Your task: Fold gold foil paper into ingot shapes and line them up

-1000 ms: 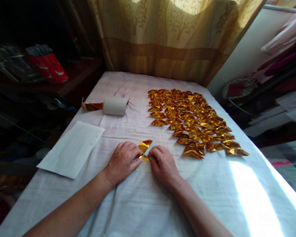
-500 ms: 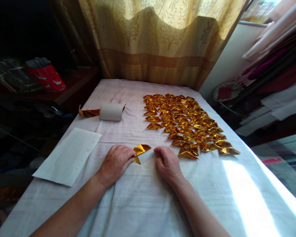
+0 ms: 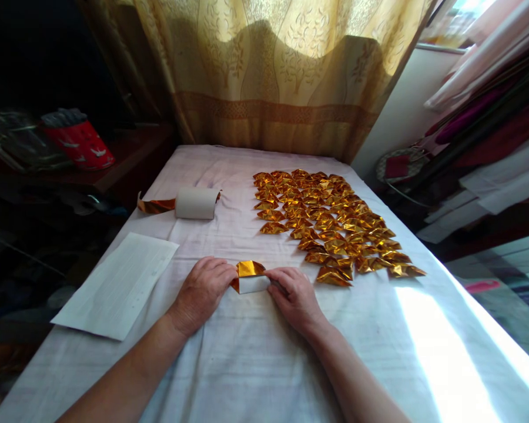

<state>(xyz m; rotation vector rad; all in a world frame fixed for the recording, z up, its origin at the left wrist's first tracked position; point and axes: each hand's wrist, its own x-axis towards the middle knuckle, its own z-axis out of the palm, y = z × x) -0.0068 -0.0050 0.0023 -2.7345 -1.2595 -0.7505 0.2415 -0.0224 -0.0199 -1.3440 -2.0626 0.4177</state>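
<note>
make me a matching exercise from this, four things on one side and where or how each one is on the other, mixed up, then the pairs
1. gold foil piece
2. pale tube
3. printed sheet
4. red cup

A. beside the glass jug
B. flat, left of the left hand
C. between the left hand and the right hand
D. on its side, coppery strip at its left end

Pairs: 1-C, 2-D, 3-B, 4-A

The head camera faces forward and down, over hands (image 3: pixel 205 291) and table (image 3: pixel 242 358) toward a curtain (image 3: pixel 268 76).
</note>
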